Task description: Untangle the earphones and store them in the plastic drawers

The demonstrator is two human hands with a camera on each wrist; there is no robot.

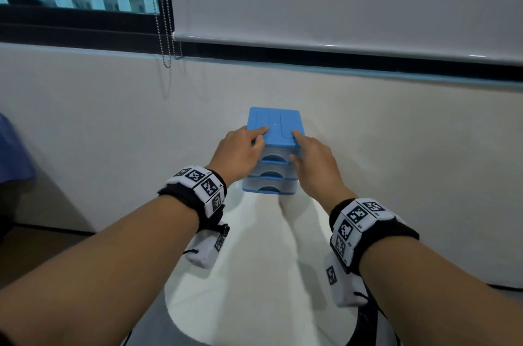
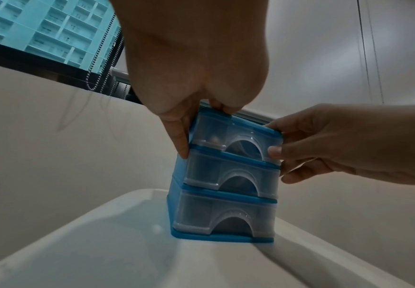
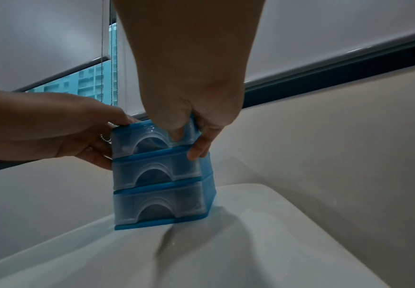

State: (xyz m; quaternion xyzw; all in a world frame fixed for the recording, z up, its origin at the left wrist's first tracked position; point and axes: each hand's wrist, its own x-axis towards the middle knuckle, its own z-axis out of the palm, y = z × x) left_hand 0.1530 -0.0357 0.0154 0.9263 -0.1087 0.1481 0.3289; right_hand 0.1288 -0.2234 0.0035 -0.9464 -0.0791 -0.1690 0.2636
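Note:
A small blue drawer unit (image 1: 276, 125) with three clear drawers stands on a white table (image 1: 254, 275), close to the wall. All three drawers (image 2: 226, 175) sit pushed in. My left hand (image 1: 243, 152) grips the unit's top left corner, fingers on the lid and thumb (image 2: 180, 140) down the left front edge. My right hand (image 1: 310, 157) grips the top right corner, index finger on the lid, thumb (image 3: 176, 134) pressed on the top drawer's front (image 3: 152, 140). No earphones show in any view; the drawers' contents are too hazy to make out.
A beige wall (image 1: 396, 147) rises right behind the unit. Above it are a window with a hanging bead chain (image 1: 167, 34) and a lowered roller blind (image 1: 339, 6). Something blue (image 1: 11, 153) sits at the far left edge.

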